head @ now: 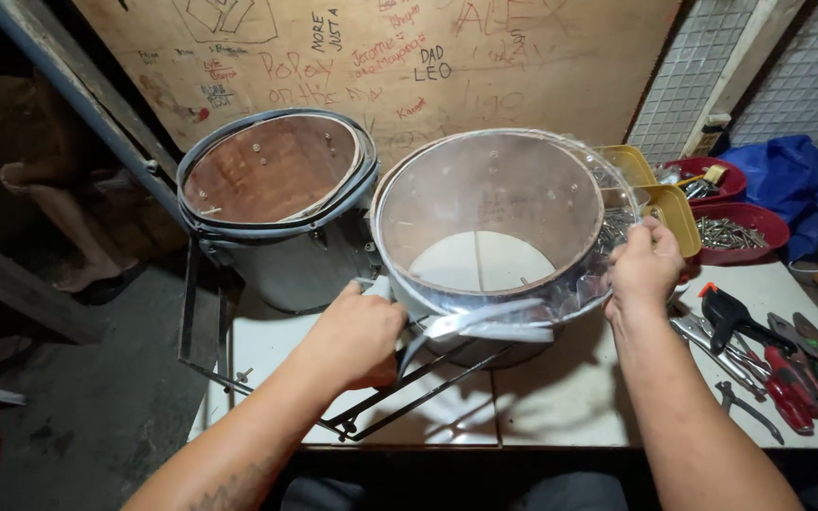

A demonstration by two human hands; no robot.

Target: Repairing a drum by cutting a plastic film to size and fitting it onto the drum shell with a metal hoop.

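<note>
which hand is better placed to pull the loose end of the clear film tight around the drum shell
Left, probably. The left hand sits at the loose end of the clear film on the drum shell; the right hand grips the far rim.

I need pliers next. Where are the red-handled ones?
The red-handled pliers lie on the white table, far right in the head view, beside the right hand.
</note>
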